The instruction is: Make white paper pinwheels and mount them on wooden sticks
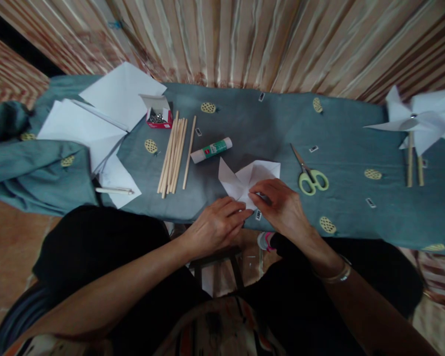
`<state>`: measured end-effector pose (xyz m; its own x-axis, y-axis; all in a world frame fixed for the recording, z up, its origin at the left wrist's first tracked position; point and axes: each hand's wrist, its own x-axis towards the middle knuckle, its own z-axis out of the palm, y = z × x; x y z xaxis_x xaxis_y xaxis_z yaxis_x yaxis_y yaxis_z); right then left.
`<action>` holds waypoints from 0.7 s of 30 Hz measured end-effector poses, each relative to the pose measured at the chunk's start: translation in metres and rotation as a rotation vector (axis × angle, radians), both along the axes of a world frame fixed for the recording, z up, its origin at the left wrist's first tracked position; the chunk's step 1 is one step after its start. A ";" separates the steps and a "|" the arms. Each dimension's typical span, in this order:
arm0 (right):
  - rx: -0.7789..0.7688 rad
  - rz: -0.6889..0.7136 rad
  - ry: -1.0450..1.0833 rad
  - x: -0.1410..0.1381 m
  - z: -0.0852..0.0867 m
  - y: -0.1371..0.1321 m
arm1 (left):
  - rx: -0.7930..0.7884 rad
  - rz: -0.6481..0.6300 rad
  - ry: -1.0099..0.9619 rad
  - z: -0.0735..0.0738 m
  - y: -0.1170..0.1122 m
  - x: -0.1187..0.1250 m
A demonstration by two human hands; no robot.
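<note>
A white paper pinwheel (256,173), partly folded, lies at the near edge of the cloth-covered table. My left hand (217,225) holds its near left side, the fingertips closed on the paper. From the right, my right hand (280,200) pinches the paper near the pinwheel's centre; thumb and forefinger press together there. Just beyond the paper lies a glue stick (212,150) with a green label. Scissors (308,173) with light green handles rest to the right of my right hand.
Wooden sticks (174,155) lie left of the glue stick, near a small red box (158,117) of metal pins. White paper sheets (92,128) and a pen (114,191) are at left. Finished pinwheels (419,118) on sticks lie far right. A striped curtain (241,44) hangs behind.
</note>
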<state>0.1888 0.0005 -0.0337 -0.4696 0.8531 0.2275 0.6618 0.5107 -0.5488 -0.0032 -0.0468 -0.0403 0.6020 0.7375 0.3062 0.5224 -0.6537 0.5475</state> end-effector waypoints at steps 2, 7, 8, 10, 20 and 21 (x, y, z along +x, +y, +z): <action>-0.001 -0.001 0.003 0.000 0.000 0.000 | -0.063 0.025 -0.044 -0.001 -0.001 0.001; 0.011 -0.003 0.018 0.001 -0.002 -0.001 | -0.158 0.044 -0.061 0.000 -0.002 0.004; 0.015 0.001 0.019 0.001 -0.002 -0.001 | -0.162 0.044 -0.060 0.000 -0.002 0.004; 0.026 0.009 0.016 0.002 -0.001 -0.001 | -0.159 0.046 -0.062 0.001 -0.003 0.004; 0.039 0.031 -0.007 0.003 -0.001 -0.002 | -0.167 0.057 -0.064 0.000 -0.004 0.004; 0.043 0.031 -0.006 0.003 -0.001 -0.002 | -0.168 0.055 -0.064 0.000 -0.004 0.004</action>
